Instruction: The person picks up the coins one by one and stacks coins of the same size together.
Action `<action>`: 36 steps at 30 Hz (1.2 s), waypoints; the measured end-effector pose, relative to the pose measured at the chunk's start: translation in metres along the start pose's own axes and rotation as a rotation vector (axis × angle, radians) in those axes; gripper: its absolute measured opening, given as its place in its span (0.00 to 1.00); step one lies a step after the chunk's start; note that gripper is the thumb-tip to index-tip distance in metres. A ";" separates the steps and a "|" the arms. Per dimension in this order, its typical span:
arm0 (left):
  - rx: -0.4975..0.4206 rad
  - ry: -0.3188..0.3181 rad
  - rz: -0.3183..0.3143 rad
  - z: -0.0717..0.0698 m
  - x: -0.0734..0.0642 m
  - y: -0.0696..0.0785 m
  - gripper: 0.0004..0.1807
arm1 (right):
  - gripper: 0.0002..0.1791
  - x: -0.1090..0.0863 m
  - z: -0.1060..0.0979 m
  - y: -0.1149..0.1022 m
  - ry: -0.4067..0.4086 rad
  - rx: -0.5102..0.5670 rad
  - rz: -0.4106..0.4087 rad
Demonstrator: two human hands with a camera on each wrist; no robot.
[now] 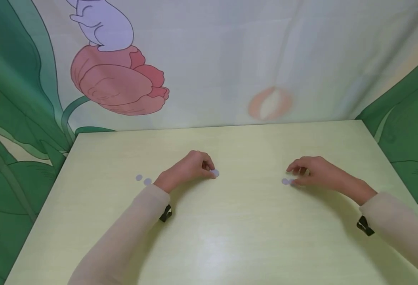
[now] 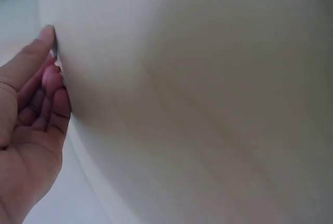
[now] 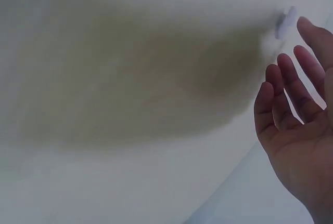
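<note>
My left hand [image 1: 194, 166] is low over the middle of the table, its thumb and forefinger pinching the edge of a small pale lilac disc [image 1: 215, 173]. In the left wrist view the thumb [image 2: 39, 47] and curled fingers come down close to the tabletop, and the disc is mostly hidden. On the right, my right hand [image 1: 313, 170] hovers with loosely bent fingers spread from the thumb. Beside its thumb tip lies a lilac disc [image 1: 285, 181], with a second disc [image 1: 292, 181] partly hidden by the thumb. The right wrist view shows lilac discs [image 3: 286, 22] blurred near the thumb.
Two more lilac discs, one farther left [image 1: 139, 177] and one near the left cuff [image 1: 147, 181], lie on the pale yellow table [image 1: 209, 229]. Behind its back edge hangs a printed curtain [image 1: 209, 63] with flowers and leaves.
</note>
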State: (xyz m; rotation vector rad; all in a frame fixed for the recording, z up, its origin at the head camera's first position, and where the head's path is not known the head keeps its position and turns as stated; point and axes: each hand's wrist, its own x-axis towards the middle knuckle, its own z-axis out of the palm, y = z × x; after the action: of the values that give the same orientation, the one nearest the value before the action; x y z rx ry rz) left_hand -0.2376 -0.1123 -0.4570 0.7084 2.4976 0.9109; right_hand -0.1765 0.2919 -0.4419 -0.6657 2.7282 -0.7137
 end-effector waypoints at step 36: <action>0.001 0.016 0.014 0.001 0.001 -0.003 0.10 | 0.09 -0.014 0.028 0.009 0.141 -0.136 -0.014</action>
State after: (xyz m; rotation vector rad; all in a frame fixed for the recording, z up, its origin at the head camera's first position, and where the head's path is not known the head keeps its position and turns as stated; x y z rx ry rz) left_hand -0.2384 -0.1133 -0.4598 0.7220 2.5102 0.9237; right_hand -0.1584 0.2944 -0.4685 -0.6895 2.9253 -0.6032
